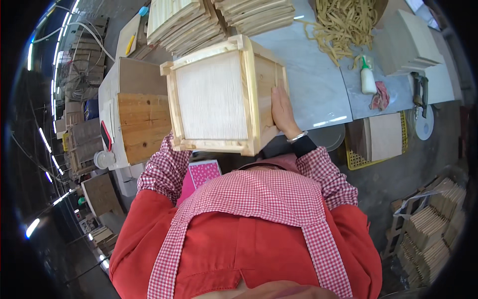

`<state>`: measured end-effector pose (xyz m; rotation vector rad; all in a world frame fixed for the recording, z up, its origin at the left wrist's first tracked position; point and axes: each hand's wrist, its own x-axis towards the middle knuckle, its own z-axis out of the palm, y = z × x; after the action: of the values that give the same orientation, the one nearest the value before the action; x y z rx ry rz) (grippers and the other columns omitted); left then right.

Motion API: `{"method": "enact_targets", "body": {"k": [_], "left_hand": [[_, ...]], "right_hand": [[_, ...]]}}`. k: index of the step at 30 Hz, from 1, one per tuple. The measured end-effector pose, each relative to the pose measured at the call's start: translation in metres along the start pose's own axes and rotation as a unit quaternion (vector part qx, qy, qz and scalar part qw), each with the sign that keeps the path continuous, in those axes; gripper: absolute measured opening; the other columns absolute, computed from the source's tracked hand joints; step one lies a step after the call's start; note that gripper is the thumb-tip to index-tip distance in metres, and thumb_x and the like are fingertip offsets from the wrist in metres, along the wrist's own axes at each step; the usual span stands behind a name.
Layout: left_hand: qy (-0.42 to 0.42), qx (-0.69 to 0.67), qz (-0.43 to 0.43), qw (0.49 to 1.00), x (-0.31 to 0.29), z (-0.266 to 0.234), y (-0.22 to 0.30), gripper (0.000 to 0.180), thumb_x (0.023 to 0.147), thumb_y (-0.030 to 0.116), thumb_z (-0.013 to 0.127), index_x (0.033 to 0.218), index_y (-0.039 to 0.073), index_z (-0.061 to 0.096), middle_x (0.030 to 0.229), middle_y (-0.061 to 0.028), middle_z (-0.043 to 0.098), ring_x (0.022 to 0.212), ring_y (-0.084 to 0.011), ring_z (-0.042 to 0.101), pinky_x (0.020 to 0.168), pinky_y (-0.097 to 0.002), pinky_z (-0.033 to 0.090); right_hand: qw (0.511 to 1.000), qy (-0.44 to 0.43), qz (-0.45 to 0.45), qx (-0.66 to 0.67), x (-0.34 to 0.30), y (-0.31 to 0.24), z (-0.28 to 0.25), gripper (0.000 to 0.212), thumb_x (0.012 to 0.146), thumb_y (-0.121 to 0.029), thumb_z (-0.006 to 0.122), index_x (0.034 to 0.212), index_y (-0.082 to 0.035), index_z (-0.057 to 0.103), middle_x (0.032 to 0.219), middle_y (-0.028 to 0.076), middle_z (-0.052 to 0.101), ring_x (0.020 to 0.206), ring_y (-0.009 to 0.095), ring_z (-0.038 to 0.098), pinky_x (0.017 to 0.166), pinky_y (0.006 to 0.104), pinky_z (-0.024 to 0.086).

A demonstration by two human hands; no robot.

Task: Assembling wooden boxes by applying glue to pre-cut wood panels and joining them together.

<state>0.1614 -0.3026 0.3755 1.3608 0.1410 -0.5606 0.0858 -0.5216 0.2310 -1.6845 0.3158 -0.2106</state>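
A light wooden box (214, 99), with a framed pale panel on its front and small posts at its corners, is tilted up before my chest. My right hand (283, 110) presses flat along the box's right side, fingers stretched and pointing away from me. A metal bangle (298, 136) circles that wrist. On the other side, my left forearm in a checked sleeve (162, 167) reaches up to the box's lower left corner. The box hides my left hand, so its fingers do not show.
Stacked wooden panels (186, 22) stand behind the box on the grey tabletop (313, 94). Farther right are tan strips (346, 22), a white bottle (367, 79), a pink rag (380, 96) and a black hand tool (420, 92). A yellow crate (366, 162) sits below; a yellow cutter (131, 44) lies far left.
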Motion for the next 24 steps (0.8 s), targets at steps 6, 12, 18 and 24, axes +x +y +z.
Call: {"method": "enact_targets", "body": {"k": [6,12,18,24], "left_hand": [[-0.092,-0.05,0.04,0.994,0.023,-0.015,0.014,0.06,0.1,0.05,0.034,0.139,0.005,0.041,0.135,-0.0119,0.051,0.117,-0.0221,0.055,0.099,-0.0359,0.045],[-0.16,-0.099,0.062,0.98,0.051,-0.03,0.031,0.061,0.099,0.052,0.034,0.138,0.006,0.043,0.134,-0.0109,0.053,0.116,-0.0216,0.056,0.1,-0.0357,0.045],[-0.167,-0.151,0.047,0.973,0.017,-0.024,0.051,0.06,0.099,0.053,0.035,0.137,0.007,0.044,0.131,-0.0092,0.055,0.115,-0.0224,0.057,0.1,-0.0365,0.045],[-0.21,-0.186,0.089,0.956,0.009,-0.046,0.047,0.063,0.097,0.054,0.037,0.137,0.005,0.042,0.132,-0.0113,0.053,0.116,-0.0245,0.055,0.099,-0.0377,0.045]], "right_hand": [[0.981,0.057,-0.182,-0.023,-0.002,-0.061,-0.018,0.06,0.101,-0.031,0.032,0.144,0.009,0.021,0.153,0.025,0.02,0.143,0.036,0.017,0.116,0.0375,0.014],[0.969,0.037,-0.242,-0.02,-0.022,-0.108,-0.02,0.058,0.098,-0.026,0.033,0.144,0.009,0.024,0.153,0.024,0.021,0.143,0.033,0.018,0.116,0.0362,0.015],[0.965,0.014,-0.261,0.027,-0.05,-0.127,-0.023,0.057,0.094,-0.02,0.033,0.143,0.009,0.027,0.153,0.022,0.023,0.143,0.029,0.02,0.116,0.0347,0.016],[0.956,-0.025,-0.275,0.098,-0.049,-0.141,-0.031,0.057,0.09,-0.015,0.034,0.142,0.008,0.03,0.153,0.02,0.026,0.143,0.026,0.021,0.115,0.0332,0.017]]}}
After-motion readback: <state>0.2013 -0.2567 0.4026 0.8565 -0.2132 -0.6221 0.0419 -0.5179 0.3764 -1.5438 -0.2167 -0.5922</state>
